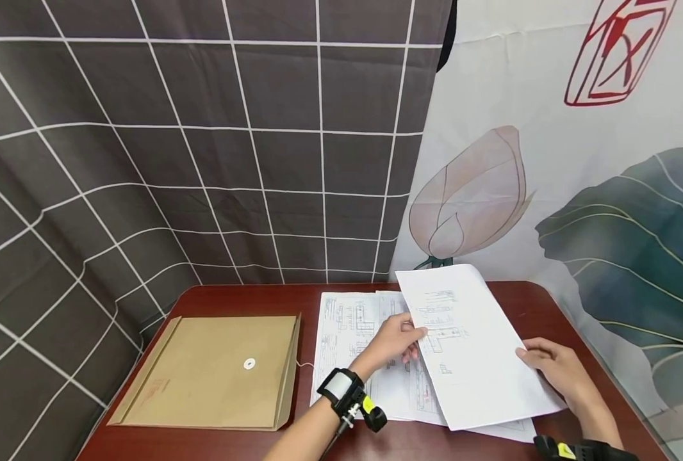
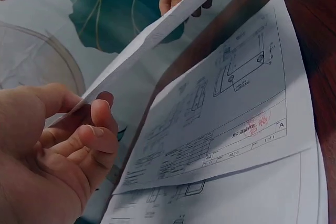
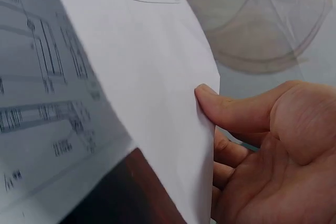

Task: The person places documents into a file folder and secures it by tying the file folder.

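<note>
Both hands hold up a white printed sheet (image 1: 474, 358), tilted above other papers on the table. My left hand (image 1: 396, 342) pinches its left edge between thumb and fingers; the left wrist view shows that hand (image 2: 68, 145) from the palm side. On the opposite edge, my right hand (image 1: 560, 371) pinches the sheet, its thumb on the near face in the right wrist view (image 3: 262, 135). Beneath lie several technical drawings (image 1: 347, 326), overlapping. One drawing (image 2: 231, 119) carries a red stamp and the letter A near its corner.
A brown paper document envelope (image 1: 209, 378) with a white round button and a string lies flat at the left of the dark red table (image 1: 243, 298). Behind the table hang a grey checked curtain (image 1: 272, 153) and a white cloth printed with a lotus (image 1: 474, 198).
</note>
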The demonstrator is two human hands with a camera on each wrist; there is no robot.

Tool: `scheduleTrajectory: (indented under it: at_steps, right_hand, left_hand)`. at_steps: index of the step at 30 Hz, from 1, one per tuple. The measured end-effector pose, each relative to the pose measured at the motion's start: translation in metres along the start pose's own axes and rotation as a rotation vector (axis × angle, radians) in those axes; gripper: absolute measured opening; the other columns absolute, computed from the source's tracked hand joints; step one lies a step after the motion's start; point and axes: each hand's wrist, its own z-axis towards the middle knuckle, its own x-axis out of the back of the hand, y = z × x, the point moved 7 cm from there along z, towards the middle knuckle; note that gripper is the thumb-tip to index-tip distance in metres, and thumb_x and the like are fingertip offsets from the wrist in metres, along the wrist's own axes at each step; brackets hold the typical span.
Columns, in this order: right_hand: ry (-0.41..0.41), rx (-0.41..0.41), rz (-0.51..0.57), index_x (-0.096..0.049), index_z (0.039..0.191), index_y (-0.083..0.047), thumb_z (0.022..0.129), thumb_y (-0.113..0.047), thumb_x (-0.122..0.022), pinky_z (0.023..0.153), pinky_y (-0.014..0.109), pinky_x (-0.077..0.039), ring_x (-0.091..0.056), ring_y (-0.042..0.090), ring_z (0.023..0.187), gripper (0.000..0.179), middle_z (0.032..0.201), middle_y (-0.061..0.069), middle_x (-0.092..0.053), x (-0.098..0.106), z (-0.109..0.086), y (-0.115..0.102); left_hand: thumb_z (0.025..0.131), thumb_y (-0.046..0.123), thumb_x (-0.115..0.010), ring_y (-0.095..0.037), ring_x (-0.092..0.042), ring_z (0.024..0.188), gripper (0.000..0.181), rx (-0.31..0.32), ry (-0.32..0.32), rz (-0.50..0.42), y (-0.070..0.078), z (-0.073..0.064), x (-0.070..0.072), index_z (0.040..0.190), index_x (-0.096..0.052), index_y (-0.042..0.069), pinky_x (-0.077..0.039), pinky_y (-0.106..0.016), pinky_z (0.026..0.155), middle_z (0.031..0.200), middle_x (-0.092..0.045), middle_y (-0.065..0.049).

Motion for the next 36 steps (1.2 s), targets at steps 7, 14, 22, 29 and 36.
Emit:
scheduleTrajectory:
  at_steps: [7,14,22,29,36]
  right_hand:
    - [-0.011,0.074,0.030,-0.053,0.128,0.008,0.095,-0.040,-0.059,0.064,0.030,-0.051,-0.062,0.019,0.078,0.058,0.104,0.017,-0.067,-0.012,-0.005,-0.033]
    - [-0.061,0.160,0.060,-0.055,0.127,0.006,0.094,-0.034,-0.063,0.065,0.030,-0.051,-0.060,0.017,0.080,0.052,0.104,0.016,-0.067,-0.031,-0.012,-0.063]
    - [-0.069,0.298,0.088,-0.064,0.113,0.004,0.092,-0.020,-0.066,0.061,0.027,-0.049,-0.059,0.014,0.072,0.032,0.088,0.009,-0.067,-0.052,-0.015,-0.099]
    - [-0.205,0.355,0.179,-0.067,0.106,0.002,0.091,-0.017,-0.066,0.060,0.027,-0.049,-0.060,0.015,0.068,0.024,0.084,0.009,-0.067,-0.086,-0.018,-0.113]
    - [-0.279,0.421,0.188,-0.066,0.105,0.004,0.090,-0.016,-0.067,0.062,0.026,-0.050,-0.059,0.014,0.070,0.025,0.084,0.010,-0.067,-0.101,-0.021,-0.129]
  left_hand:
    - [0.095,0.018,-0.058,-0.009,-0.047,0.038,0.028,-0.006,0.006,-0.020,0.003,-0.019,0.024,0.120,-0.061,0.007,-0.039,-0.025,0.041,0.054,-0.058,-0.004]
    - [0.094,0.019,-0.062,-0.011,-0.050,0.041,0.026,0.015,-0.021,-0.067,-0.004,-0.050,0.049,0.115,-0.063,0.004,-0.042,-0.024,0.041,0.061,-0.062,-0.013]
    - [0.094,0.017,-0.062,-0.014,-0.060,0.054,0.026,0.053,-0.063,-0.174,-0.013,-0.088,0.073,0.109,-0.061,-0.004,-0.048,-0.022,0.044,0.080,-0.063,-0.028]
    - [0.094,0.017,-0.063,-0.016,-0.063,0.057,0.024,0.074,-0.050,-0.224,-0.028,-0.127,0.090,0.103,-0.061,-0.005,-0.050,-0.023,0.045,0.083,-0.062,-0.033]
    - [0.097,0.015,-0.058,-0.020,-0.067,0.068,0.031,0.045,0.006,-0.277,-0.040,-0.155,0.114,0.116,-0.050,-0.008,-0.052,-0.027,0.048,0.089,-0.064,-0.026]
